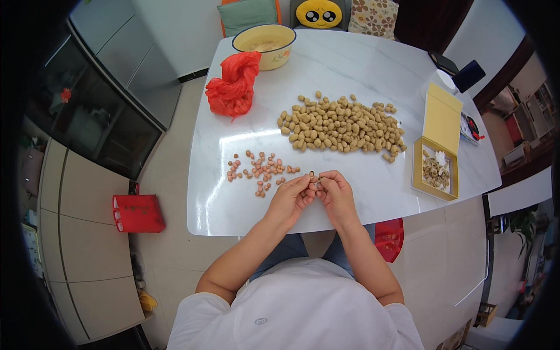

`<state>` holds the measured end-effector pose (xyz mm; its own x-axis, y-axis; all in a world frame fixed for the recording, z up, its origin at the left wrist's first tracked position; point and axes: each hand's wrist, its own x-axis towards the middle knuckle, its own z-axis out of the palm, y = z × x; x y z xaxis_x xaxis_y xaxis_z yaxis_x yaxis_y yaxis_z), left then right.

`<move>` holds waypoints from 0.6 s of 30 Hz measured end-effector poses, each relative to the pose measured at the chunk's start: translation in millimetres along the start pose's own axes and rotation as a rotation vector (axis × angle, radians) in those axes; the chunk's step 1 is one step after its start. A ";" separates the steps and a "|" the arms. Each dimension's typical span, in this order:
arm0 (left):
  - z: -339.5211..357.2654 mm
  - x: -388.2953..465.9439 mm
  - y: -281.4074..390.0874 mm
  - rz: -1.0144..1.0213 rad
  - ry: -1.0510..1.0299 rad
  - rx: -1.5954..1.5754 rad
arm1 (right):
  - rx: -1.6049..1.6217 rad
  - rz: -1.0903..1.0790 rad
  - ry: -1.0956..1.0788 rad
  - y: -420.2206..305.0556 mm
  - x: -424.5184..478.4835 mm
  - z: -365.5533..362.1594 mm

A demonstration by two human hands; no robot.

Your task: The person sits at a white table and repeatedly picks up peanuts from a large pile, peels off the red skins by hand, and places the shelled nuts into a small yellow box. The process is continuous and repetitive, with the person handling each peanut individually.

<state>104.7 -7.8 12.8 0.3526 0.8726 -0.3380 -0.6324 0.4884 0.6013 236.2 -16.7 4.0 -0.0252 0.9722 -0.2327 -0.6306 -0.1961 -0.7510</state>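
My left hand (292,194) and my right hand (337,194) meet at the fingertips over the table's near side. Between the left thumb and fingers is a piece of peanut shell (312,173). My right fingertips pinch another bit of shell (320,179). Shelled pink peanuts (262,168) lie scattered on the tabletop just left of my hands. Beyond my hands spreads a large heap of unshelled peanuts (345,124). To the right stands a yellow cardboard box (413,175), lid up, with broken peanut shells (435,171) and some white tissue inside.
On the white marble-patterned table (372,57) sit a crumpled red plastic bag (236,85) and a cream enamel basin (273,61) with a dark rim. At the right are a white cup (445,81), a dark phone-like object (469,76) and a small packet (468,131).
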 end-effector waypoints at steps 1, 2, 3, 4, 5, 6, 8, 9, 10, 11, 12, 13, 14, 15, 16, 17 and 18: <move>-0.9 0.1 0.1 -0.027 0.007 -0.031 | 0.007 0.025 0.000 -2.7 0.7 0.2; -3.3 0.3 -0.1 -0.033 -0.006 -0.045 | 0.064 0.054 -0.001 -5.7 1.1 -0.2; -6.6 0.6 -0.4 -0.038 -0.020 -0.058 | 0.121 0.081 -0.002 -8.8 1.7 -1.0; -8.7 0.4 -0.2 -0.042 -0.034 -0.072 | 0.178 0.109 -0.004 -11.4 2.6 -2.2; -9.1 -0.2 0.8 -0.044 -0.026 -0.055 | 0.142 0.137 -0.057 -12.7 5.0 -4.8; -9.1 -1.1 1.9 -0.046 -0.018 -0.038 | 0.107 0.165 -0.109 -13.8 7.7 -6.6; -11.6 -1.8 3.9 -0.056 -0.048 0.011 | -0.079 0.182 -0.167 -14.7 7.4 -5.4; -14.8 -1.0 4.2 -0.064 -0.085 0.042 | -0.231 0.171 -0.172 -17.9 3.7 1.4; -16.2 -0.9 4.6 -0.072 -0.123 0.073 | -0.382 0.159 -0.176 -18.9 1.6 6.0; -15.9 -2.5 5.0 -0.068 -0.102 0.078 | -0.564 -0.010 -0.183 -17.1 0.5 6.9; -11.6 -5.6 6.9 -0.064 -0.083 0.083 | -0.744 -0.183 -0.186 -15.5 -1.4 6.7; -8.3 -7.8 8.2 -0.061 -0.065 0.088 | -0.921 -0.359 -0.187 -14.8 -3.5 8.2; -7.0 -8.5 8.9 -0.061 -0.025 0.041 | -1.069 -0.483 -0.195 -14.9 -6.8 11.1; -6.1 -9.3 9.3 -0.063 0.013 -0.006 | -1.218 -0.607 -0.200 -18.5 -13.1 18.0; -6.0 -9.6 9.5 -0.067 0.051 -0.053 | -1.367 -0.731 -0.202 -20.4 -16.5 22.0; -9.0 -8.9 8.5 -0.074 0.017 -0.054 | -1.324 -0.728 -0.207 -19.0 -16.3 21.5; -13.0 -7.3 6.9 -0.080 -0.021 -0.056 | -1.285 -0.729 -0.211 -18.8 -15.2 19.6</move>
<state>88.8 -10.8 10.1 0.4179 0.8309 -0.3675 -0.6391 0.5563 0.5310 233.3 -25.3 33.7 -0.1931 0.8813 0.4312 0.5403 0.4624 -0.7031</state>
